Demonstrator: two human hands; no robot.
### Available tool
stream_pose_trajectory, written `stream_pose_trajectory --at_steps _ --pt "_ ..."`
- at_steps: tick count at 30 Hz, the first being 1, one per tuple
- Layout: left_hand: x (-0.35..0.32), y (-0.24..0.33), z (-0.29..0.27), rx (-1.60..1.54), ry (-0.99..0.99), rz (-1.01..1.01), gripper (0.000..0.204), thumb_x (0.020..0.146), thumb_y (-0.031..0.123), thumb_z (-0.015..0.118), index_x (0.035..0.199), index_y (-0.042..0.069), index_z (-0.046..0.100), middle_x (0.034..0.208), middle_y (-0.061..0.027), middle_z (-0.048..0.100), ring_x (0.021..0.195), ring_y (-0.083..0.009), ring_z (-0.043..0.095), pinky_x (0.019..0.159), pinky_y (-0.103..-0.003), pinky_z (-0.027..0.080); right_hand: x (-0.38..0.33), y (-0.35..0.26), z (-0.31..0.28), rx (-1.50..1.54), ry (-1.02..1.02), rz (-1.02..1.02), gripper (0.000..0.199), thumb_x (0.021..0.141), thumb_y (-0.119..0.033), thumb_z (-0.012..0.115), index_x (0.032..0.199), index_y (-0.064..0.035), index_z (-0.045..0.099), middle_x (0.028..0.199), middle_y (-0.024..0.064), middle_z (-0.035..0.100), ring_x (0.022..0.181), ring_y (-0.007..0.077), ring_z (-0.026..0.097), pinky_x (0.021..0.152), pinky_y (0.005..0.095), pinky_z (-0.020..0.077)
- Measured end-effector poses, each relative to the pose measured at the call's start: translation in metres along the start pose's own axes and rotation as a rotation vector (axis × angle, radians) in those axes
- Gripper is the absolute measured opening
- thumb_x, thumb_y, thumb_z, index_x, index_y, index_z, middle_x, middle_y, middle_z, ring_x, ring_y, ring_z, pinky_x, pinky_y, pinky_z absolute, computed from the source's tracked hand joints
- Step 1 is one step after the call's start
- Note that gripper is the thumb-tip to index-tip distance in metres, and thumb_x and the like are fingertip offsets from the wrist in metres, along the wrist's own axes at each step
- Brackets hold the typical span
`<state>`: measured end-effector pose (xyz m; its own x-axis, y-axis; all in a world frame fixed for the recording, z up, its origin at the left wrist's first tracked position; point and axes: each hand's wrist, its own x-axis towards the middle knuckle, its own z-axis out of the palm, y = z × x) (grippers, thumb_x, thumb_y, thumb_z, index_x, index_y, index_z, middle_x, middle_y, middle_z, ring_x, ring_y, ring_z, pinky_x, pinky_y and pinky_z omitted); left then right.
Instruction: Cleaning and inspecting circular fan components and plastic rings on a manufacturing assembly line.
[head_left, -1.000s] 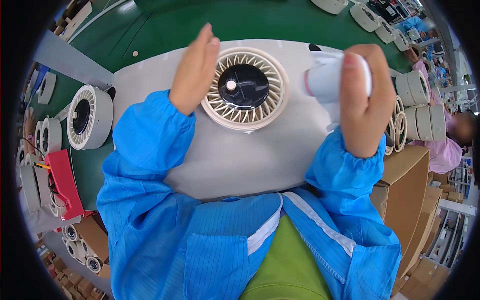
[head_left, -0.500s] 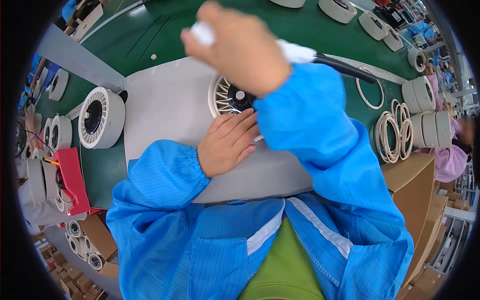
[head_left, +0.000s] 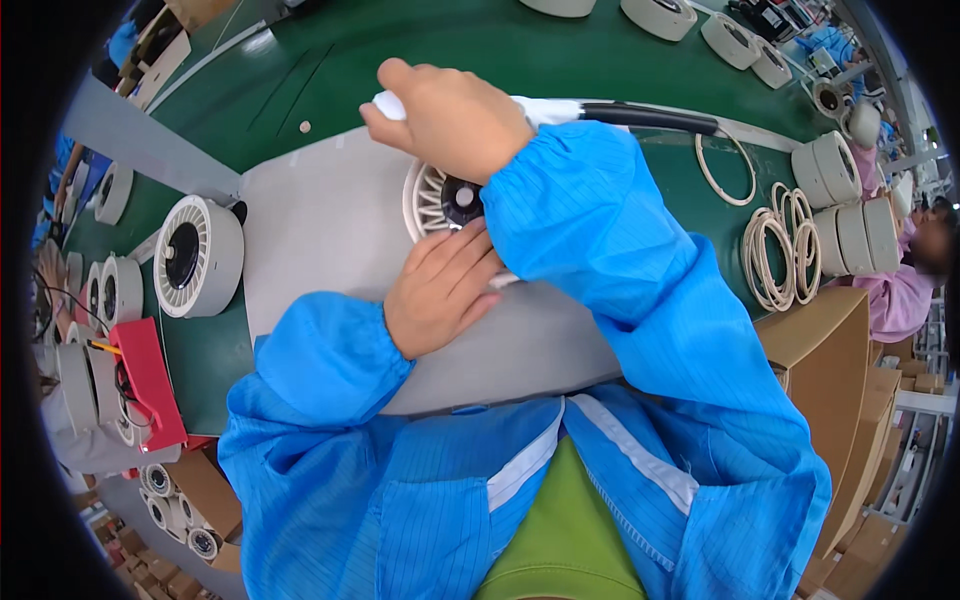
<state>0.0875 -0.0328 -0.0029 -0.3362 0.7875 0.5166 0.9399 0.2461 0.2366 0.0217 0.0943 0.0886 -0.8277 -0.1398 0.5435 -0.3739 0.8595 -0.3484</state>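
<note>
A round cream fan unit [head_left: 432,200] with a dark hub lies flat on a grey mat [head_left: 320,230]. My left hand [head_left: 440,290] rests on its near rim, fingers together and pressing down. My right hand [head_left: 450,118] is above the fan's far side, closed around a white handheld tool [head_left: 545,108] with a black cable [head_left: 650,118] trailing to the right. My right forearm in a blue sleeve covers most of the fan's right half.
Another cream fan unit [head_left: 195,255] stands on edge at the mat's left. A red box [head_left: 148,380] lies at lower left beside more units. White rings [head_left: 780,250] and stacked units [head_left: 850,210] lie right; a cardboard box [head_left: 820,350]; another person [head_left: 915,260].
My right hand swung the white tool from the right side across over the fan. My left hand moved from the fan's far left edge down to its near rim.
</note>
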Motion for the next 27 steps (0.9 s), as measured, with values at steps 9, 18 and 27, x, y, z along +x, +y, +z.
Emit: stream_pose_trajectory --at_steps 9,18,27 --pt "0.003 -0.003 0.004 -0.031 0.068 -0.084 0.063 0.057 0.02 0.073 0.112 0.005 0.045 0.128 -0.0145 0.039 0.12 -0.0279 0.036 0.095 -0.042 0.03 -0.084 -0.017 -0.101 0.148 0.305 0.083 0.019 0.078 -0.018 0.058 0.082 -0.001 0.052 0.067 0.0089 0.055 0.056 0.0144 0.052 0.052 0.0244 0.0424" --pt "-0.003 0.0 0.013 0.088 0.173 -0.173 0.071 0.056 0.016 0.073 0.118 0.002 0.041 0.129 -0.0164 0.037 0.119 -0.0309 0.036 0.096 -0.043 0.03 -0.11 -0.032 -0.074 0.146 0.157 0.161 0.026 0.069 -0.02 0.067 0.083 -0.0027 0.053 0.073 0.0136 0.055 0.058 0.026 0.057 0.05 0.0289 0.0457" --pt "-0.011 -0.002 0.011 0.033 0.11 -0.2 0.073 0.055 0.013 0.073 0.12 0.003 0.041 0.127 -0.0164 0.038 0.117 -0.0325 0.037 0.094 -0.046 0.032 -0.106 -0.049 -0.079 0.108 0.023 0.247 0.026 0.073 -0.019 0.064 0.088 -0.0033 0.052 0.08 0.0151 0.055 0.062 0.0324 0.056 0.057 0.0339 0.0461"
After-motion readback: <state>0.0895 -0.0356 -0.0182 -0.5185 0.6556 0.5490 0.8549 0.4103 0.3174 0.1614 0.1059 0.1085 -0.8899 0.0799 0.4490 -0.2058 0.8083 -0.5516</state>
